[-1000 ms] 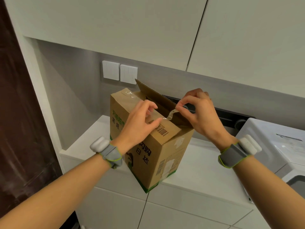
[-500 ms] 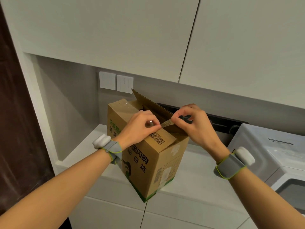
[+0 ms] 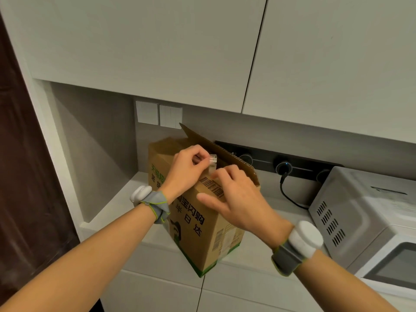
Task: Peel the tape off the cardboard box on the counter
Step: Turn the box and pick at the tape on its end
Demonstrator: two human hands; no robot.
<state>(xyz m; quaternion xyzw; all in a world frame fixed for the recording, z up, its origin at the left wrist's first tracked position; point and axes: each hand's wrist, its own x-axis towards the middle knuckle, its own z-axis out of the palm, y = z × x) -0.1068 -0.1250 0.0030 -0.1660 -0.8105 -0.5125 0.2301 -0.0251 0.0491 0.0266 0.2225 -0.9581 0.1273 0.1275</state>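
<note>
On the white counter [image 3: 121,199] the cardboard box [image 3: 202,233] stands upright, its rear flap raised (a barcode label shows on top). Your right hand [image 3: 240,199] presses the near flap with straight, spread fingers; your left hand [image 3: 186,170] pinches the clear tape [image 3: 212,162] just above it.
</note>
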